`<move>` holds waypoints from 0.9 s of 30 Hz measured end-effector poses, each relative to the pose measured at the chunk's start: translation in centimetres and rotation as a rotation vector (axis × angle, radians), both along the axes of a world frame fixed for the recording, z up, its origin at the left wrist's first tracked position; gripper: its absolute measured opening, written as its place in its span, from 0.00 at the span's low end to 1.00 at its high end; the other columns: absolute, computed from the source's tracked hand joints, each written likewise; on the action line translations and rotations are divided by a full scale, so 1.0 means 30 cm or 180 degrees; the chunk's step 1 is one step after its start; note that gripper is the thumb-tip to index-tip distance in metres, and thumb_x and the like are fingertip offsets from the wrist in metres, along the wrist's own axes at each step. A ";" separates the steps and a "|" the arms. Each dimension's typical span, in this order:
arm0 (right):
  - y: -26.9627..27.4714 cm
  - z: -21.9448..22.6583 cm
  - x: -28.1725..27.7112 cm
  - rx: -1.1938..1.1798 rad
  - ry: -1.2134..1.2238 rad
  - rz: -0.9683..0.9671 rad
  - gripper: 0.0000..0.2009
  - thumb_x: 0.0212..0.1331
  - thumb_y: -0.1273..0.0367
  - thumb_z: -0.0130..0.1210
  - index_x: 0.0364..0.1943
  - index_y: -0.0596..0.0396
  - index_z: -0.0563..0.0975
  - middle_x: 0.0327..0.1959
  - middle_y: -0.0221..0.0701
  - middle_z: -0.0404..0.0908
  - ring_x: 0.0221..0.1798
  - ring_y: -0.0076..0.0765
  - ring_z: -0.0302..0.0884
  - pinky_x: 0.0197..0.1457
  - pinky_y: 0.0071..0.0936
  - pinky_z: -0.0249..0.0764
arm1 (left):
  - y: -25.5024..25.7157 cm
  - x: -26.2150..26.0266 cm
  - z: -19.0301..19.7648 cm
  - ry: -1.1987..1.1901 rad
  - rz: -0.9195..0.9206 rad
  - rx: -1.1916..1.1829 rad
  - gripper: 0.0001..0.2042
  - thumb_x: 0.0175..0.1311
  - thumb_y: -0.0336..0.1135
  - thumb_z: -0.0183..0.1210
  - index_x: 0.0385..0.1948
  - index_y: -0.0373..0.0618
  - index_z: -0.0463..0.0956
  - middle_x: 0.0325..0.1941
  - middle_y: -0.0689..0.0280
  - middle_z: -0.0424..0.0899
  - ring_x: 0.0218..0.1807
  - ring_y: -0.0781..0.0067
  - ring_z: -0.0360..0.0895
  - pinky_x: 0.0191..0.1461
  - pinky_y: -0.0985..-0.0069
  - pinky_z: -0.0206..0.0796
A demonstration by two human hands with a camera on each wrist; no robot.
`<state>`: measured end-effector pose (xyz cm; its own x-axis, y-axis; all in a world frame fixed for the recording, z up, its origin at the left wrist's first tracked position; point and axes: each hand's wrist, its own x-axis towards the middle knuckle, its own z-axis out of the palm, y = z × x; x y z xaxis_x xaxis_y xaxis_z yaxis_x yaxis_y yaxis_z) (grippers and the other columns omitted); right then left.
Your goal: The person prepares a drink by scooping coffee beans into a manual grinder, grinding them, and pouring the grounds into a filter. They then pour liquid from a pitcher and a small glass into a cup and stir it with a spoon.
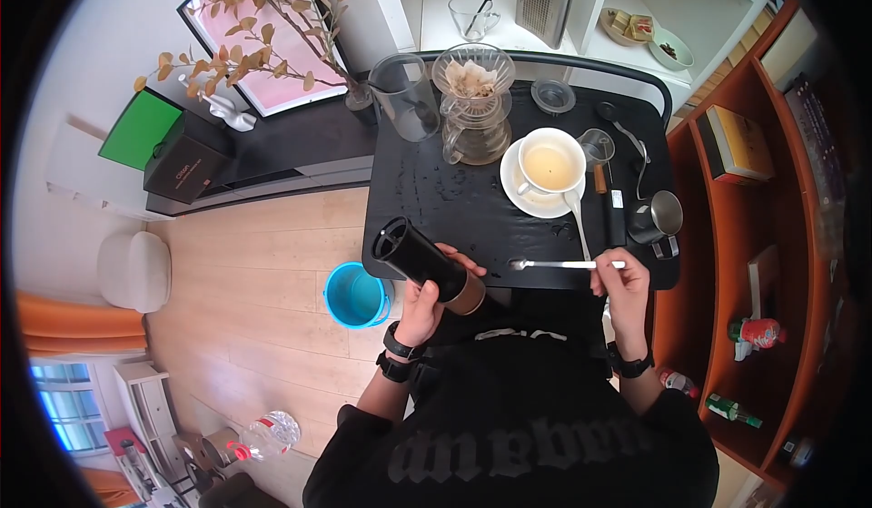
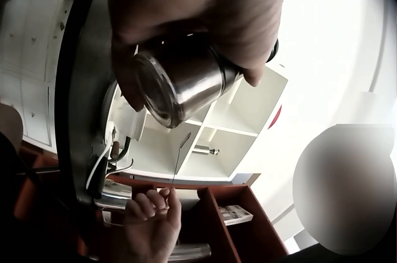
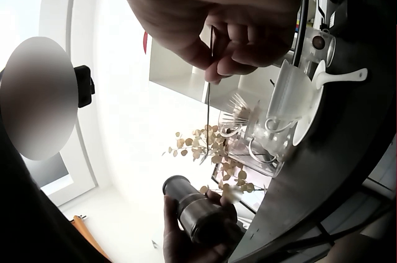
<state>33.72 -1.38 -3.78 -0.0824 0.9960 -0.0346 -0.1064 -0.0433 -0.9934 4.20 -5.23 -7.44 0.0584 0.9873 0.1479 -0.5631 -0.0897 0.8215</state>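
Note:
In the head view my left hand grips a black hand coffee grinder, tilted, its open top with a crossbar facing up and left. Its lower end, seen in the left wrist view, is a shiny metal and clear cup. My right hand pinches the handle end of a slim metal spoon, held level over the table's near edge with its small bowl toward the grinder. The spoon looks thin and edge-on in the right wrist view. Beyond it, a white cup of pale liquid sits on a saucer.
On the black table stand a glass dripper with a paper filter, a glass server, a clear canister and a metal pitcher. A blue bucket is on the floor at left. Wooden shelves flank the right.

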 end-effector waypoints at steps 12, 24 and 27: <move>-0.002 -0.018 -0.042 -0.0318 -0.0023 0.0488 0.09 0.72 0.69 0.54 0.34 0.57 0.78 0.23 0.25 0.78 0.24 0.13 0.72 0.28 0.13 0.66 | 0.000 0.003 0.049 0.2753 0.0745 0.0772 0.25 0.47 0.28 0.73 0.51 0.40 0.78 0.55 0.56 0.80 0.60 0.55 0.78 0.63 0.65 0.69; -0.003 0.020 -0.011 -0.0146 0.0343 0.0156 0.09 0.76 0.67 0.49 0.37 0.55 0.74 0.22 0.26 0.75 0.23 0.16 0.70 0.28 0.15 0.64 | -0.005 0.002 0.065 0.2200 0.0556 0.0308 0.25 0.45 0.25 0.74 0.49 0.39 0.78 0.54 0.57 0.81 0.58 0.58 0.78 0.63 0.65 0.69; -0.012 0.080 -0.023 -0.0103 0.0674 0.0014 0.12 0.77 0.64 0.45 0.35 0.54 0.71 0.21 0.26 0.72 0.22 0.17 0.66 0.27 0.16 0.62 | -0.012 0.005 0.057 0.2231 0.0676 0.0101 0.25 0.45 0.25 0.74 0.49 0.40 0.78 0.54 0.57 0.80 0.58 0.57 0.78 0.63 0.65 0.69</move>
<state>33.02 -1.73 -1.37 -0.0956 0.9943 -0.0480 -0.3124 -0.0757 -0.9469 4.36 -5.58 -5.73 -0.0426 0.9837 0.1748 0.1259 -0.1682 0.9777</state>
